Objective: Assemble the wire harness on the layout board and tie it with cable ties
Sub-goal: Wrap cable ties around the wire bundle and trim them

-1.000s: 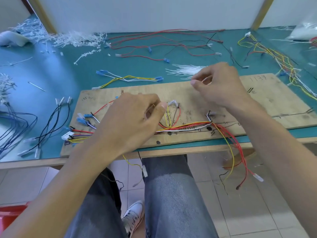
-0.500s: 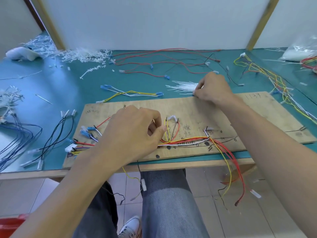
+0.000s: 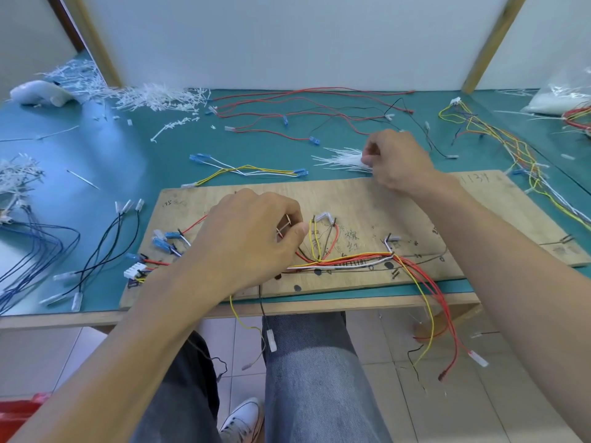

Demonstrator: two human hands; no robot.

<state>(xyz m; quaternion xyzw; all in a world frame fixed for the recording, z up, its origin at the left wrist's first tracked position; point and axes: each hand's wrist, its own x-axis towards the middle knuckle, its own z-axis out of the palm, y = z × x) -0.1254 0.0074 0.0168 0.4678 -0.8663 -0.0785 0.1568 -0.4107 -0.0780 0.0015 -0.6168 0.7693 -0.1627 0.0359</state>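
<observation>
The board (image 3: 367, 199) lies close to the front edge of the tabletop (image 3: 128, 161), its near edge almost level with the lip. The harness (image 3: 351, 259) runs along that near edge, and its red and yellow tails spill over the edge at the board's right and hang toward the floor. The board's right end is mostly bare wood. Off its left end lie loose wires (image 3: 105, 247), with open tabletop just beyond its far left corner.

The left hand (image 3: 252, 238) rests on the board's middle, fingers curled, thumb pinching thin strands of the harness. Just past the far edge, the right hand (image 3: 396, 161) pinches into a bundle of white cable ties (image 3: 339, 159).

"1134" (image 3: 473, 179) is written at the far right corner; the other scrawls I cannot read.
</observation>
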